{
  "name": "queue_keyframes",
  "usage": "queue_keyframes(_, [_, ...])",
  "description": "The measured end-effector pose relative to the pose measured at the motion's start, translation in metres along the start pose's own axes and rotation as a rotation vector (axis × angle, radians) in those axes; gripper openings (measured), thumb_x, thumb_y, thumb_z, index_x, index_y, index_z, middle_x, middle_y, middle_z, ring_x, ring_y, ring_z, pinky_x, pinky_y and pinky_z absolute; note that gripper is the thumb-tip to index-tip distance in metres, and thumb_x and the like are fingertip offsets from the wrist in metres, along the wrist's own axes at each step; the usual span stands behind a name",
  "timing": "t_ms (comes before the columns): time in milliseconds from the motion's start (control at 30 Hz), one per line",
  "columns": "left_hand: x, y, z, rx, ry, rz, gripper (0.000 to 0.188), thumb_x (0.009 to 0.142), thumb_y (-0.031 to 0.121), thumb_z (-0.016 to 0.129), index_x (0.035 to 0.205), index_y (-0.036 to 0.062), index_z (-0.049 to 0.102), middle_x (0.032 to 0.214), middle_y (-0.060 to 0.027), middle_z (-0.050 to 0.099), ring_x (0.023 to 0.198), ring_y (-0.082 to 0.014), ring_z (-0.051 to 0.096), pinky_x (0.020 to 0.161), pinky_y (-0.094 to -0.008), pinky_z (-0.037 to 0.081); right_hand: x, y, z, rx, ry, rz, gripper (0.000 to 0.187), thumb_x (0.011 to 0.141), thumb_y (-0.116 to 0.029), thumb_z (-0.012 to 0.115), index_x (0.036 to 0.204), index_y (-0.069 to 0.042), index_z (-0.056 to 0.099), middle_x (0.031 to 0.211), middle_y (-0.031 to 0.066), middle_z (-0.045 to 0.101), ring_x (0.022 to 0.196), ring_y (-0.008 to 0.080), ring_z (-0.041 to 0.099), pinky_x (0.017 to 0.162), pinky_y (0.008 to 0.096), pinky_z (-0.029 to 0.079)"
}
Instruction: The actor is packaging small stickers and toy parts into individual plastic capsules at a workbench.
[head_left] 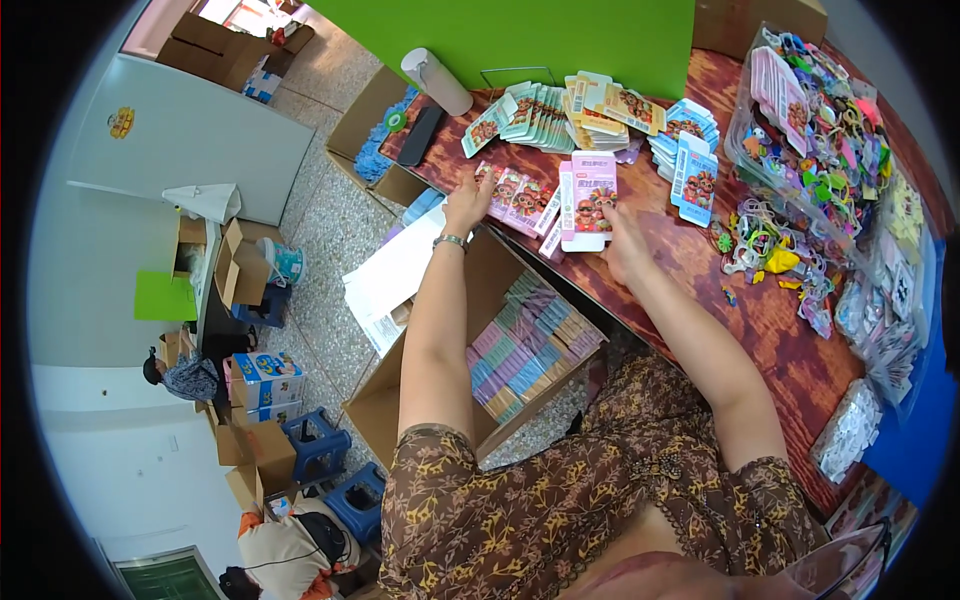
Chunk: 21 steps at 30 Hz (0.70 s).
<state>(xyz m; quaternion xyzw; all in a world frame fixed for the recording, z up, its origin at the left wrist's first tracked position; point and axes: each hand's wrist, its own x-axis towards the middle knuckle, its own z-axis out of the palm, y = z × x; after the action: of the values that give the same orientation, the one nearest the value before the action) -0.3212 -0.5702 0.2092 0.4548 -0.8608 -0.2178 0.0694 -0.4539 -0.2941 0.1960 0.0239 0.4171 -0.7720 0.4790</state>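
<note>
My right hand [627, 248] grips a pink cardboard carton [595, 205] by its right edge, thumb on the printed front, with a white flap at its lower end. The carton looks flat or nearly so. At the table's near edge lies a row of small pink boxes [518, 200]. My left hand [468, 205] is closed at the left end of this row, fingers on the end box. Behind are fanned stacks of green cartons [535, 112], yellow cartons [618, 103] and blue cartons [693, 178].
A cardboard box [375, 405] of packed small boxes stands below the table edge. At right, a clear bin [745, 150] overflows with colourful trinkets; loose ones [765, 245] lie beside it. A white bottle [437, 80] and black phone [421, 135] stand far left. Two people are at left.
</note>
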Motion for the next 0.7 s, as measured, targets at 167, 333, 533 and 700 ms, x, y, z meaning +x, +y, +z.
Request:
queue_keyframes(167, [-0.024, 0.029, -0.005, -0.116, -0.005, 0.271, 0.053, 0.095, 0.046, 0.061, 0.124, 0.0024, 0.062, 0.117, -0.0285, 0.063, 0.107, -0.0419, 0.063, 0.093, -0.0463, 0.049, -0.008, 0.012, 0.001, 0.112, 0.012, 0.004, 0.026, 0.104, -0.027, 0.052, 0.126, -0.015, 0.049, 0.122, 0.0058, 0.060, 0.107, 0.0245, 0.065, 0.086, 0.0508, 0.055])
queue_keyframes(333, [-0.063, 0.054, -0.010, -0.181, -0.060, 0.345, 0.057, 0.093, 0.044, 0.066, 0.128, -0.0010, 0.060, 0.124, -0.0274, 0.058, 0.112, -0.0392, 0.060, 0.096, -0.0440, 0.048, -0.014, 0.007, -0.007, 0.165, 0.075, 0.003, 0.023, 0.103, -0.024, 0.053, 0.124, -0.014, 0.050, 0.119, 0.0057, 0.061, 0.106, 0.0221, 0.065, 0.087, 0.0509, 0.056])
queue_keyframes(533, [-0.090, 0.057, -0.024, -0.101, -0.167, 0.526, 0.105, 0.078, 0.057, 0.078, 0.151, -0.0039, 0.033, 0.146, -0.0342, 0.043, 0.140, -0.0449, 0.040, 0.116, -0.0473, 0.033, 0.009, 0.000, -0.008, -0.023, 0.058, -0.125, 0.025, 0.103, -0.024, 0.053, 0.124, -0.011, 0.053, 0.120, 0.0057, 0.061, 0.109, 0.0172, 0.060, 0.093, 0.0409, 0.050])
queue_keyframes(700, [-0.123, 0.071, -0.006, 0.198, -0.113, 0.602, 0.142, 0.054, 0.071, 0.086, 0.158, 0.0008, 0.019, 0.153, -0.0382, 0.026, 0.145, -0.0571, 0.019, 0.119, -0.0593, 0.022, 0.039, 0.002, -0.003, -0.005, -0.008, -0.337, 0.030, 0.102, -0.023, 0.056, 0.125, -0.004, 0.055, 0.118, 0.0055, 0.063, 0.112, 0.0142, 0.058, 0.098, 0.0328, 0.045])
